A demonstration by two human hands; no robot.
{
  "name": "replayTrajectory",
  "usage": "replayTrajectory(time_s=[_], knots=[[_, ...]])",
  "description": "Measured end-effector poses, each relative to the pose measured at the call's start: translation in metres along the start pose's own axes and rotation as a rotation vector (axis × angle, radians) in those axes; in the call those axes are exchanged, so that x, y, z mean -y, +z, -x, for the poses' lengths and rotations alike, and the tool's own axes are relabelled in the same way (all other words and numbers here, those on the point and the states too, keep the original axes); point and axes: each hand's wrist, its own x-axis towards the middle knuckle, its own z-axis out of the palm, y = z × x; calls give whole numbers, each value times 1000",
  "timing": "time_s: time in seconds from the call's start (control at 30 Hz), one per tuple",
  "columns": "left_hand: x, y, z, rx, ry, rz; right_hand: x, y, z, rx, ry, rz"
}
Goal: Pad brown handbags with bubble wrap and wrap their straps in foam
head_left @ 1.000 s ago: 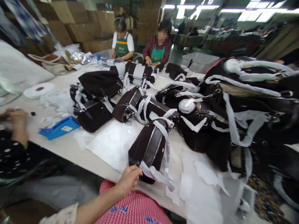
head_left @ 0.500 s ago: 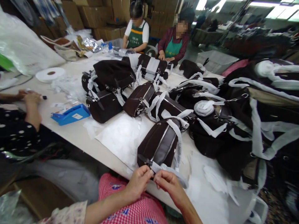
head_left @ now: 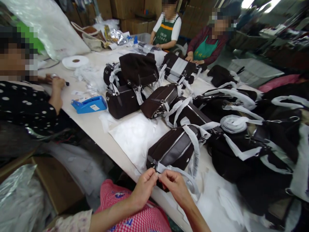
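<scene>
A dark brown bag point(head_left: 169, 149) with a smooth dark panel and white-wrapped handles lies at the table's near edge. Both my hands are at its near end, close together. My left hand point(head_left: 146, 185) is closed in a pinch beside the small metal fitting of the strap. My right hand point(head_left: 175, 185) is also pinched, its fingertips almost against the left ones. Whatever small thing lies between the fingers is too small to make out. A white-wrapped strap point(head_left: 187, 178) runs behind my right hand.
More dark bags point(head_left: 124, 101) fill the middle and right of the table point(head_left: 96, 129). A blue tape dispenser point(head_left: 89, 104), a white roll point(head_left: 75, 62) and white sheets point(head_left: 132, 138) lie leftward. One person sits at left, two across the table. An open carton point(head_left: 56, 183) stands below left.
The view has swung left, so the table's contents appear further right and more of the person at left shows. My hands have come closer together at the bag's end.
</scene>
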Motion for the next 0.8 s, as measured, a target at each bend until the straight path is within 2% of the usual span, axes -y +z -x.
replayTrajectory(time_s=[0.17,0.3,0.43,0.5,0.67,0.8], knots=[[-2,0,3,-5,32,26,2,7,-2,-74,-13,55],[-3,-1,5,-23,98,-68,2,13,-3,-128,-34,89],[-1,-2,3,-98,144,-136,2,14,-4,-124,-58,103],[-1,-3,2,-137,100,-109,1,14,-4,-97,-71,101],[-12,-5,5,-220,-141,-52,-7,7,-5,73,-94,68],[-21,-9,9,-221,-214,-44,-18,6,-4,171,-136,74]])
